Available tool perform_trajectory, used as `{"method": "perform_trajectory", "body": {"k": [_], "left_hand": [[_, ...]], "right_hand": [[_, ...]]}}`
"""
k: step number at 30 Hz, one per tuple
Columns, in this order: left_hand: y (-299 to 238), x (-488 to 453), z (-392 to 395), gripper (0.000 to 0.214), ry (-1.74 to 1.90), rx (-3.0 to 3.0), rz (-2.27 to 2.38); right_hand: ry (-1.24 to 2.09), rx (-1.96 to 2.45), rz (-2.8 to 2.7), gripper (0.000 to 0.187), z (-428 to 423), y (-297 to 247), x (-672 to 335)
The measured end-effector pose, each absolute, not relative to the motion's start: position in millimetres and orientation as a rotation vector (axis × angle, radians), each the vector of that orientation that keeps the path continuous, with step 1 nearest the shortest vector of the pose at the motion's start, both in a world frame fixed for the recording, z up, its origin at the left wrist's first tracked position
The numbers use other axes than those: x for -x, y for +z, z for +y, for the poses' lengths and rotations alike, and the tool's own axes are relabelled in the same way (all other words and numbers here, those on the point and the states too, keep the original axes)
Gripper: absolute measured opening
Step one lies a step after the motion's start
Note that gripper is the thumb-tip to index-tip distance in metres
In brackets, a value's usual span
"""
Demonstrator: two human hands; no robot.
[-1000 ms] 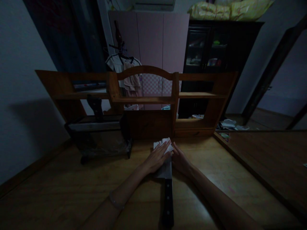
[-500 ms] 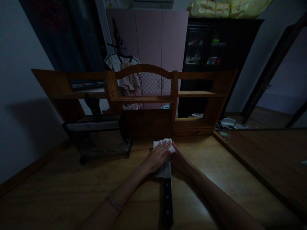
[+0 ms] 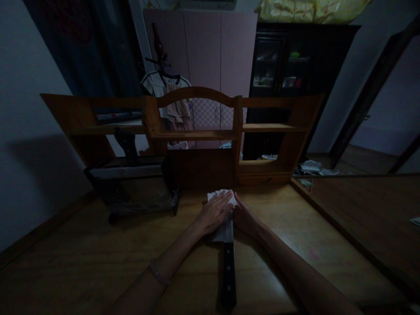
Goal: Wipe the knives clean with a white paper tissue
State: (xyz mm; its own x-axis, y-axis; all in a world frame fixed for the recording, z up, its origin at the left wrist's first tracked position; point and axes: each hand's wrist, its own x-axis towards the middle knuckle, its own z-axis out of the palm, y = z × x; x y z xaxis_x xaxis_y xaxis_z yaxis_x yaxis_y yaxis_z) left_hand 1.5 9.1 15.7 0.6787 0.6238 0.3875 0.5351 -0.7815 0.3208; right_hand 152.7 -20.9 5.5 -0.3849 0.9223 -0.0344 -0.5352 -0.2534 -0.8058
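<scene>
A large knife with a black handle (image 3: 229, 274) lies on the wooden table (image 3: 98, 262), blade pointing away from me. A white cloth or tissue (image 3: 219, 197) covers the far part of the blade. My left hand (image 3: 214, 213) lies flat on the cloth with fingers stretched out. My right hand (image 3: 244, 215) rests beside it at the blade's right edge, fingers extended and touching the cloth. Most of the blade is hidden under my hands and the cloth.
A wooden shelf unit (image 3: 197, 135) stands along the table's far edge. A dark rack with a clear cover (image 3: 131, 183) sits at the left. A second wooden surface (image 3: 361, 210) adjoins on the right. Cabinets stand behind. The room is dim.
My hands and the cloth have stayed on the blade; the view has shifted slightly, and the hands appear a little further along the blade.
</scene>
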Motion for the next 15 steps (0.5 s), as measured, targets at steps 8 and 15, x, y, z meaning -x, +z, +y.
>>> {"method": "perform_trajectory", "body": {"k": [8,15], "left_hand": [[24,-4,0,0.049,0.689,-2.752,0.861],[33,5,0,0.046,0.630,-2.767,0.763]], "right_hand": [[1.870,0.536,-0.776,0.046,-25,14,-152],[1.887,0.522,-0.764,0.053,-24,14,-159]]}}
